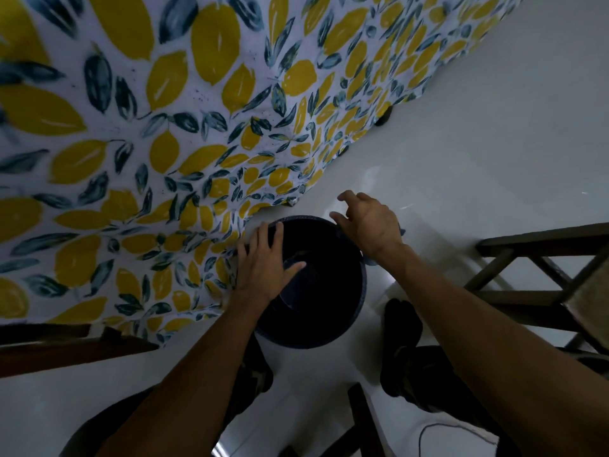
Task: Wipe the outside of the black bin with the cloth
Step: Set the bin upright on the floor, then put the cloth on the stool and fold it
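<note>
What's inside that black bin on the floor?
The black bin looks dark inside; only its round bottom shows faintly, with nothing plainly in it. The left hand resting on the rim covers part of the opening, so that part stays hidden.
</note>
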Action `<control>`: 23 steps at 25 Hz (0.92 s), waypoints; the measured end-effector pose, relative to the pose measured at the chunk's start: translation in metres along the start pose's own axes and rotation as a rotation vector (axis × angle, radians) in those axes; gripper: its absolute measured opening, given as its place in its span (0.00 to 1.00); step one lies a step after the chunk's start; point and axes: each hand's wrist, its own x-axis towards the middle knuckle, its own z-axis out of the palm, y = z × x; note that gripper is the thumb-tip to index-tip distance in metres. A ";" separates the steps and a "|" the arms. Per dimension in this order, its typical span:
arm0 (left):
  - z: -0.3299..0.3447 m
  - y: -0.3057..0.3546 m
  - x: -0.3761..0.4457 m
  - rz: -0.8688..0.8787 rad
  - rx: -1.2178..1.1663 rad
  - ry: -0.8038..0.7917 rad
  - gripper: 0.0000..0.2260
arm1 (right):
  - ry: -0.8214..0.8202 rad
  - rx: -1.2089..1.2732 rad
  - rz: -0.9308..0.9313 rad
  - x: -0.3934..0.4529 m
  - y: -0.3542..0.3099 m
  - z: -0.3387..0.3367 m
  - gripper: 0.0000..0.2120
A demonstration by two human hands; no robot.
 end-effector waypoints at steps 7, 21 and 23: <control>-0.088 0.033 -0.022 0.049 0.016 0.100 0.46 | 0.156 0.162 0.034 -0.029 -0.016 -0.094 0.22; -0.230 0.281 -0.093 0.532 -0.011 0.272 0.44 | -0.255 -0.170 0.321 -0.208 0.128 -0.331 0.41; -0.237 0.308 -0.102 0.583 0.032 0.277 0.44 | -0.301 -0.267 0.342 -0.232 0.146 -0.347 0.25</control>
